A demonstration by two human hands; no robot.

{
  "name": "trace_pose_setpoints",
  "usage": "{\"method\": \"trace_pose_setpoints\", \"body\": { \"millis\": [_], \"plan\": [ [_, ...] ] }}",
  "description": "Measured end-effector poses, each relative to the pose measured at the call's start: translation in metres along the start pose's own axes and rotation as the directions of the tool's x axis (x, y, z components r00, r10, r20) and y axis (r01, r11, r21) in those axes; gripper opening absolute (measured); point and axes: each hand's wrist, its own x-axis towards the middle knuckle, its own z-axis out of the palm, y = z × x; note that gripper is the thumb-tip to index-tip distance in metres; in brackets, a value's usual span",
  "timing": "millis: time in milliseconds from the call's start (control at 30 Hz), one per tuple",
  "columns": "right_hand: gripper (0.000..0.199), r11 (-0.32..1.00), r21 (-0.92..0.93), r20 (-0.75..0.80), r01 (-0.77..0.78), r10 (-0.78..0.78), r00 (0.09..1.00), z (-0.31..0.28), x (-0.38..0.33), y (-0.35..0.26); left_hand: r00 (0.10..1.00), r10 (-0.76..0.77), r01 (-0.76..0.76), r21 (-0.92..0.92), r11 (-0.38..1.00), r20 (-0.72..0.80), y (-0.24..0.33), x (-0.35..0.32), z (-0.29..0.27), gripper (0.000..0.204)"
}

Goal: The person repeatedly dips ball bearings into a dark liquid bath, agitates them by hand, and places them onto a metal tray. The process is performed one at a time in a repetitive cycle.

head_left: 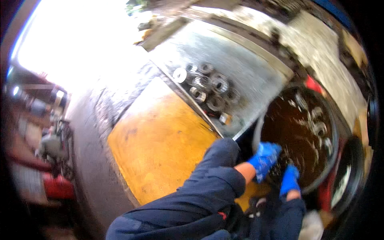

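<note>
Grasp unclear, our blue-gloved left hand (266, 161) and right hand (290, 181) reach the round grey-rimmed tub (258, 130) at its near edge; silvery metal rings (321, 127), probably slick, need rim-holds.

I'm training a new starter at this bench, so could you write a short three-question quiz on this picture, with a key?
1. Multiple choice: what shows inside the large round dark tub?
A) bright yellow sand
B) dark brown, liquid-looking contents
C) folded white cloth

2. Open: on what does the cluster of grey ring-shaped metal parts rest?

3. True or false: the blue-gloved left hand and the blue-gloved right hand are both at the side of the tub nearest the wearer.

Key
1. B
2. The flat grey metal sheet, beside the flat orange-yellow panel.
3. True
</note>
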Motion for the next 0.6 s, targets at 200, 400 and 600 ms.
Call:
{"method": "trace_pose_setpoints", "body": {
  "millis": [200,400,600],
  "plan": [
    [0.035,0.686,-0.654,0.062,0.32,-0.373,0.926,-0.011,-0.008,-0.019,0.995,-0.101,0.098,-0.226,0.969,0.002,-0.001,-0.019,0.018,0.019],
    [0.03,0.762,-0.553,0.084,0.337,-0.351,0.933,-0.04,-0.026,-0.004,0.995,-0.094,0.086,-0.266,0.96,-0.018,0.007,-0.01,-0.003,0.023],
    [0.025,0.706,-0.577,0.128,0.411,-0.419,0.899,-0.045,-0.044,-0.026,0.996,-0.093,0.09,-0.197,0.976,-0.006,0.003,-0.019,0.009,0.021]
  ]
}}
